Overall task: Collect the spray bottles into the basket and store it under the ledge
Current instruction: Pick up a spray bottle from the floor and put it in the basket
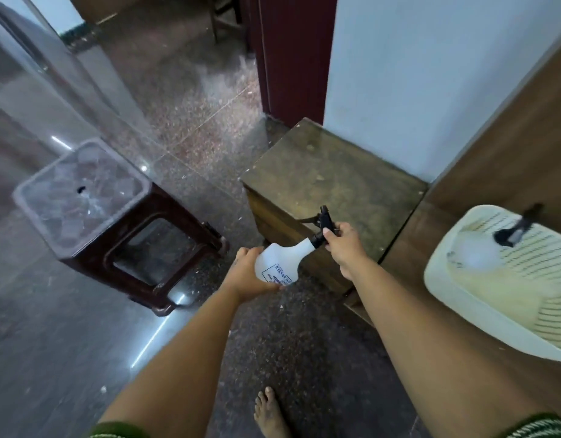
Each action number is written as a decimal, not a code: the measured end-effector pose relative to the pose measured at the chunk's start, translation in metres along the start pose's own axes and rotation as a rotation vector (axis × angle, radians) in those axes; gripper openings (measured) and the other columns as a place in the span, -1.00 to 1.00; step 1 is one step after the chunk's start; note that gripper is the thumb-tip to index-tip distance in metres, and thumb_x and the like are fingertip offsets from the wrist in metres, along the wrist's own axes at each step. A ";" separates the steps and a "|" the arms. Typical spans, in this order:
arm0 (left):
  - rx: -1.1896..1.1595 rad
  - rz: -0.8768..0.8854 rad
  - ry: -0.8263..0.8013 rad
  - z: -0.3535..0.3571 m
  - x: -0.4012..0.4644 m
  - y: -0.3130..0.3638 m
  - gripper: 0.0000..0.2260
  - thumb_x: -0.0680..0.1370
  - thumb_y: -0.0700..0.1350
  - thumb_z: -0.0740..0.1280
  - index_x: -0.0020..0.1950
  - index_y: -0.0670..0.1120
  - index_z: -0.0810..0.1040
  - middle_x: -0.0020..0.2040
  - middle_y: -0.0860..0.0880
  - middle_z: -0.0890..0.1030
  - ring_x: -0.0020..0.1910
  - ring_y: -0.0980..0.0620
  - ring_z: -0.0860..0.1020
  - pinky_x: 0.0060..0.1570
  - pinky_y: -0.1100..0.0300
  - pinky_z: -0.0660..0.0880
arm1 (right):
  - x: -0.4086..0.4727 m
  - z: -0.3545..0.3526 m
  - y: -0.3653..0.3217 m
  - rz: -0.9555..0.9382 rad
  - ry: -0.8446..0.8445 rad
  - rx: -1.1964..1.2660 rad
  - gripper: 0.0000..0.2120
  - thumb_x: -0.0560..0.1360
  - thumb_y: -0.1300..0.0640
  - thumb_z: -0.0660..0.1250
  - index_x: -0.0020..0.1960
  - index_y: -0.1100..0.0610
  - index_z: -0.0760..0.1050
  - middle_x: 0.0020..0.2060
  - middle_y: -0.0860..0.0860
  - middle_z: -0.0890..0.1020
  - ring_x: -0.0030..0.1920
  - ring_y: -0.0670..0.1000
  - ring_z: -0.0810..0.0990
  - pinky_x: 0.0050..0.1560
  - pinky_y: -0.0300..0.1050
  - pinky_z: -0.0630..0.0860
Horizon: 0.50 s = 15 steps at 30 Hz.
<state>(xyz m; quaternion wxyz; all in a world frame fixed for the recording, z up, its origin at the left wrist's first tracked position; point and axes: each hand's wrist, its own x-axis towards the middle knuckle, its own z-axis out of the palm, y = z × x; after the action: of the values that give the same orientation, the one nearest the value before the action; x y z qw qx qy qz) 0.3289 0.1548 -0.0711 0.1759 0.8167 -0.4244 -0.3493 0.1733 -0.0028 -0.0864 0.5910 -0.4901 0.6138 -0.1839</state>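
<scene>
The white spray bottle (280, 263) was held off the floor in both hands, tilted with its black trigger head (324, 223) pointing up and away. The left hand (251, 273) cupped the body from beneath, fingers closed around it; the right hand (342, 243) was clamped on the neck and trigger head. This two-handed hold probably steadied the bottle for carrying. The cream basket (456, 298) lay well apart to the right, on the wooden ledge (408, 248), with a second bottle (481, 256) already lying inside, blurred. A low wooden cabinet (333, 181) stood just behind the held bottle; a brown stool (115, 235) stood to the left. In my judgement, collection was partly done; storage remained.
</scene>
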 end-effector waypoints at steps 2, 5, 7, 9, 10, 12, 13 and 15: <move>0.023 0.049 0.009 -0.005 -0.006 0.034 -0.11 0.20 0.09 0.60 0.45 -0.05 0.31 0.23 -0.04 0.36 0.21 -0.02 0.44 0.26 0.05 0.43 | -0.016 -0.031 -0.017 -0.021 0.026 0.071 -0.71 0.58 0.16 0.25 0.28 0.16 0.40 0.10 0.08 0.54 0.08 0.07 0.55 0.26 0.08 0.50; 0.039 0.134 0.022 -0.007 -0.013 0.084 -0.13 0.19 0.09 0.61 0.41 -0.05 0.34 0.20 -0.02 0.39 0.16 0.03 0.43 0.21 0.10 0.44 | -0.036 -0.080 -0.037 -0.059 0.100 0.112 -0.72 0.58 0.15 0.24 0.28 0.17 0.42 0.09 0.08 0.57 0.05 0.07 0.56 0.23 0.07 0.52; 0.045 0.193 0.029 -0.003 -0.020 0.116 -0.17 0.19 0.08 0.61 0.38 -0.05 0.36 0.15 0.01 0.39 0.11 0.07 0.42 0.13 0.17 0.44 | -0.049 -0.115 -0.046 -0.081 0.137 0.141 -0.75 0.58 0.13 0.25 0.24 0.14 0.44 0.05 0.05 0.56 0.09 0.09 0.57 0.23 0.09 0.52; 0.052 0.250 0.031 0.003 -0.028 0.147 -0.21 0.19 0.10 0.60 0.34 -0.03 0.39 0.11 0.04 0.38 0.12 0.05 0.44 0.10 0.17 0.44 | -0.060 -0.151 -0.050 -0.106 0.194 0.158 -0.81 0.56 0.11 0.27 0.16 0.08 0.47 0.04 0.03 0.57 0.11 0.11 0.58 0.22 0.11 0.53; 0.054 0.282 0.029 0.008 -0.032 0.162 -0.21 0.18 0.13 0.59 0.33 -0.02 0.39 0.10 0.05 0.39 0.13 0.05 0.44 0.11 0.15 0.45 | -0.064 -0.169 -0.050 -0.118 0.224 0.162 -0.84 0.54 0.09 0.28 0.11 0.03 0.49 0.03 0.02 0.59 0.10 0.10 0.58 0.21 0.12 0.53; 0.049 0.354 0.029 0.019 -0.041 0.189 -0.18 0.13 0.24 0.53 0.32 0.00 0.41 0.11 0.08 0.40 0.12 0.07 0.46 0.13 0.12 0.47 | -0.074 -0.205 -0.049 -0.144 0.264 0.195 -0.91 0.51 0.04 0.30 0.01 -0.05 0.50 0.02 0.00 0.61 0.08 0.09 0.60 0.18 0.13 0.55; 0.046 0.393 0.024 0.025 -0.044 0.202 -0.18 0.11 0.28 0.50 0.31 0.02 0.42 0.11 0.10 0.41 0.11 0.08 0.47 0.12 0.10 0.49 | -0.080 -0.223 -0.050 -0.150 0.283 0.219 -0.92 0.51 0.04 0.30 0.00 -0.06 0.51 0.00 0.00 0.61 0.07 0.08 0.60 0.18 0.12 0.56; 0.059 0.459 -0.001 0.039 -0.050 0.228 -0.21 0.14 0.29 0.49 0.30 0.04 0.43 0.10 0.14 0.41 0.10 0.09 0.48 0.11 0.08 0.51 | -0.095 -0.256 -0.053 -0.151 0.318 0.295 -0.88 0.55 0.10 0.28 0.08 0.02 0.51 -0.04 0.01 0.59 0.07 0.08 0.60 0.13 0.03 0.59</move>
<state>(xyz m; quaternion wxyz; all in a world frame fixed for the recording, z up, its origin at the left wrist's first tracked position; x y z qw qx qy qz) 0.1505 0.0639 0.0560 0.2264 0.7035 -0.6090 -0.2880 -0.0550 -0.0395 0.0674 0.5366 -0.4080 0.6272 -0.3903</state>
